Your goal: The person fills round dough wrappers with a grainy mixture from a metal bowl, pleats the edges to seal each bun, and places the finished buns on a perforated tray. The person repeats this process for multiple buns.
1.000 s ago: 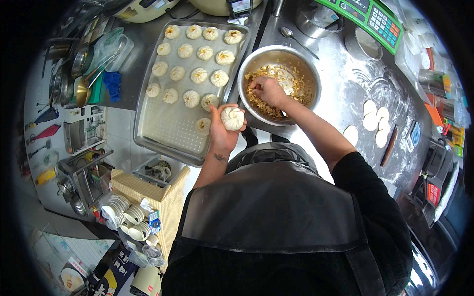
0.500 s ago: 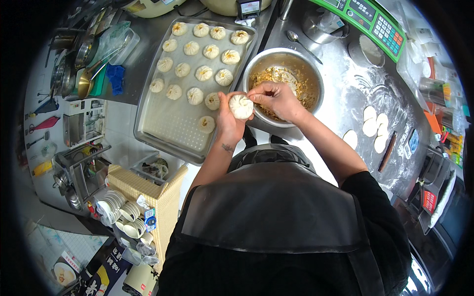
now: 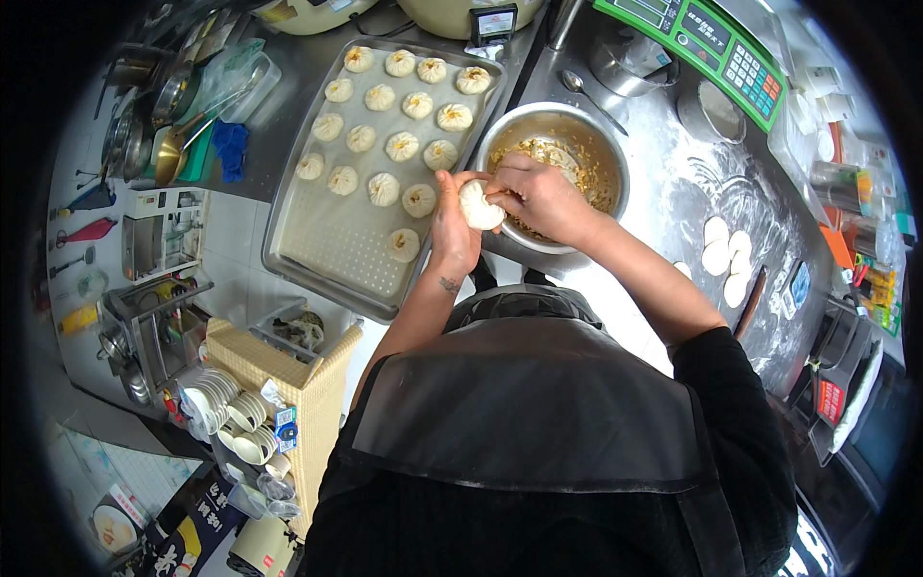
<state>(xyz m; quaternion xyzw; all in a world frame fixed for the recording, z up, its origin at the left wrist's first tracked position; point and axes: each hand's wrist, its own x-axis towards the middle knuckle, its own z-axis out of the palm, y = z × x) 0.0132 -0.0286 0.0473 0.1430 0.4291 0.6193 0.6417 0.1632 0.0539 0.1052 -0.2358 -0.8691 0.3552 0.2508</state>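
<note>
A round, white dough bun (image 3: 474, 209) sits in the cupped left hand (image 3: 456, 231), whose thumb and fingers curl around its sides. The bare right hand (image 3: 538, 199) has its thumb and forefinger clamped on the bun's right edge; how its other fingers meet the dough cannot be told. Just beyond the right fingers, a round, silver steel bowl (image 3: 615, 154) holds crumbly, golden-brown filling (image 3: 596, 181). Left of the left fingers, a rectangular, grey metal tray (image 3: 322, 248) carries rows of small, white, pleated buns (image 3: 402, 147). Well to the right of both hands' fingers, flat, pale dough discs (image 3: 714, 258) lie near a slender, brown wooden rolling pin (image 3: 751, 302) on a flour-dusted steel counter (image 3: 663, 173).
</note>
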